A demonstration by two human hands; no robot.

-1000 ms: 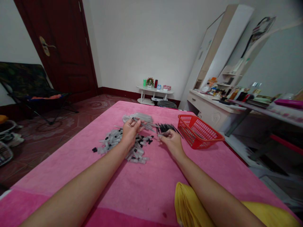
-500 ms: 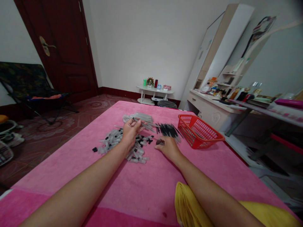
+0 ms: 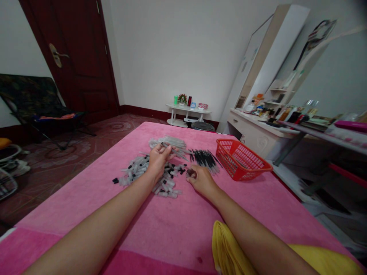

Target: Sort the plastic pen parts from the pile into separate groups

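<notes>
Single head-worn view, forward and down over the pink bed (image 3: 172, 221).

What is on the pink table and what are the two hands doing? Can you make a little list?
left hand: holds a thin grey tube
right hand: low on the pink cloth, fingers curled by small black pieces
clear caps pile: under the left hand
black refills: beside the red basket

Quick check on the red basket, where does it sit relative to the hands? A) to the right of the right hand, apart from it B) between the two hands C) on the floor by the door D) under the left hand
A: the red basket sits on the pink cover, off to the right of the right hand and not touching it; the left hand is further left, gripping thin tubes.
</notes>
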